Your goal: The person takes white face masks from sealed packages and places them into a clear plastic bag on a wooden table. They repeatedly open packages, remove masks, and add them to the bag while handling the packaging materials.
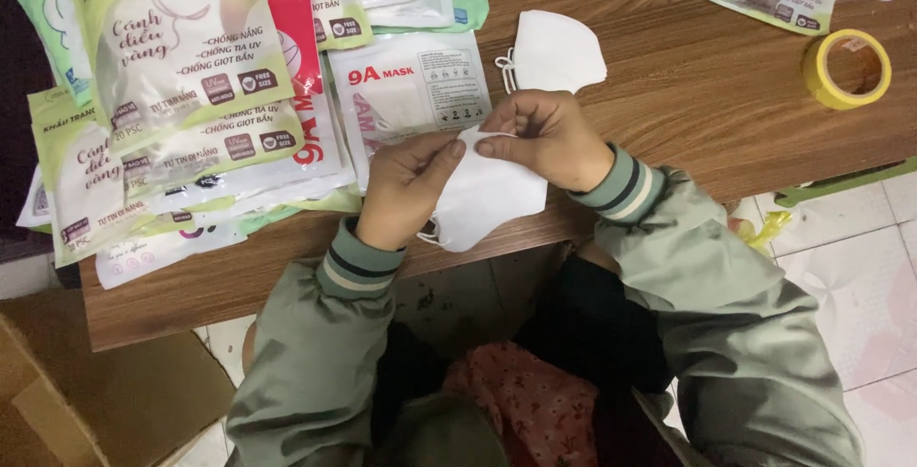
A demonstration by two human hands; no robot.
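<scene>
Both hands pinching one folded white fabric face mask right over the near edge of the brown wooden table. Left hand clamped on its upper left edge, thumb and fingers closed on the cloth. Right hand curled shut on the top corner, fingertips almost meeting the left thumb. Mask hanging below and between the two, long axis running slantwise from upper left down toward lower right, ear loop poking out at the bottom left. Equally close to both hands, really, since both grip it. Second white folded mask lying flat just beyond the right hand. Stack of green-and-white plastic mask packets off to the left, yellow tape roll well apart on the right.
</scene>
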